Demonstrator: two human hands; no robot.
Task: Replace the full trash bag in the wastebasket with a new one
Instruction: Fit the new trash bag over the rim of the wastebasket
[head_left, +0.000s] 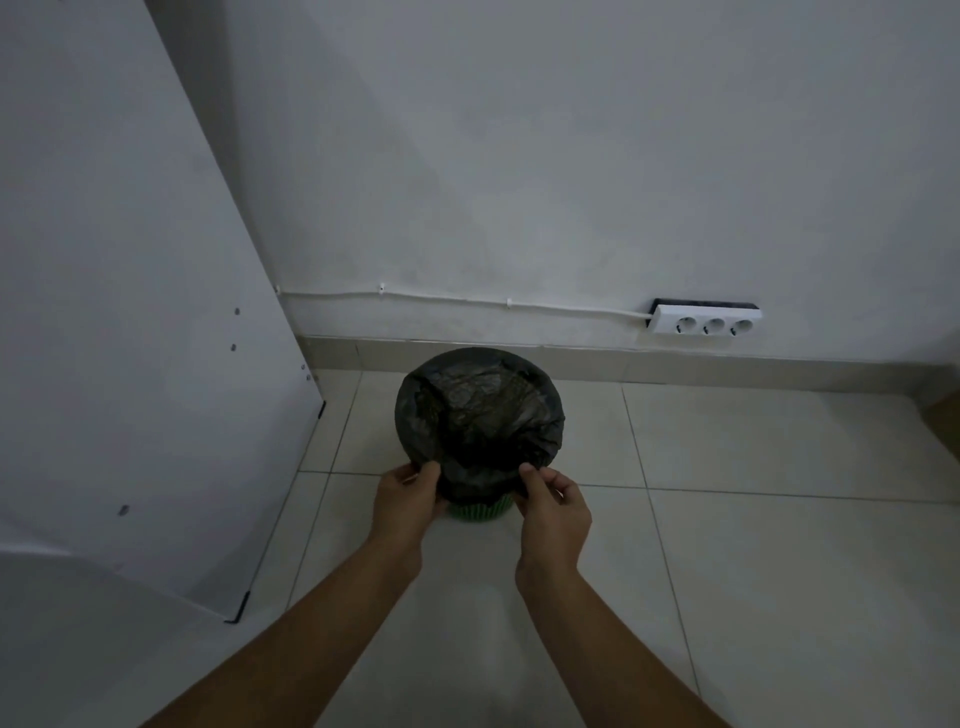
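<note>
A small green wastebasket (480, 511) stands on the tiled floor near the wall. A black trash bag (478, 410) lines it, folded over the rim and covering most of the basket's outside. My left hand (408, 496) grips the bag's folded edge at the near left of the rim. My right hand (553, 506) pinches the bag's edge at the near right. Only a strip of the green basket shows below the bag between my hands. What lies inside the bag is too dark to tell.
A white panel (130, 338) leans close on the left, its lower corner on the floor. A white power strip (706, 319) is fixed low on the wall at the right, with a cable (467, 300) running left. A skirting tile lines the wall's foot.
</note>
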